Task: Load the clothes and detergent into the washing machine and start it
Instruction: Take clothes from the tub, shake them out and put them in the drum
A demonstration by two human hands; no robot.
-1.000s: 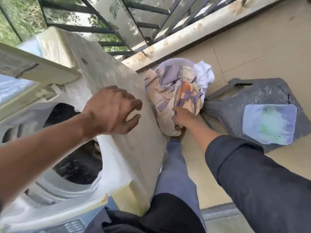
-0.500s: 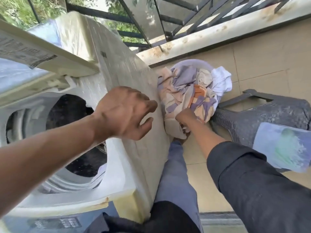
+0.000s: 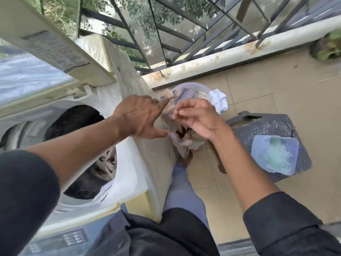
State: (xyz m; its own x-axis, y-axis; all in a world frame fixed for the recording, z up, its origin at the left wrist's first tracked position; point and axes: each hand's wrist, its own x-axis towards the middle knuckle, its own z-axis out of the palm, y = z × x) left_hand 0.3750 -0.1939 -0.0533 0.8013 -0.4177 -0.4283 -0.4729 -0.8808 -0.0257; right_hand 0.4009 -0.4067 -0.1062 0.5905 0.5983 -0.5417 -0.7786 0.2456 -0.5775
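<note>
Clothes (image 3: 184, 145) hang bunched from your right hand (image 3: 198, 121), beside the right edge of the washing machine (image 3: 151, 159) and above the floor (image 3: 267, 85). Your right fingers (image 3: 181, 112) are curled and clamp the fabric from above; motion blur hides the exact grip. More clothes fill the basket (image 3: 193, 86) on the floor beyond your hands, with a white piece (image 3: 218, 101) draped over its right rim. Your left hand (image 3: 142, 117) hovers over the machine's right top edge, fingers apart and extended toward the bunched fabric; whether the fingertips touch it cannot be told. The machine's lid (image 3: 49, 47) stands raised at upper left, and the drum opening (image 3: 81, 150) is exposed, with a beige garment (image 3: 110, 159) lying against its right inner wall. The control panel (image 3: 73, 237) shows at the bottom edge. A dark stool (image 3: 267, 126) stands on the floor right of the basket, carrying a pale packet (image 3: 275, 156) with green print. A metal railing (image 3: 184, 34) runs along the balcony ledge beyond.
</note>
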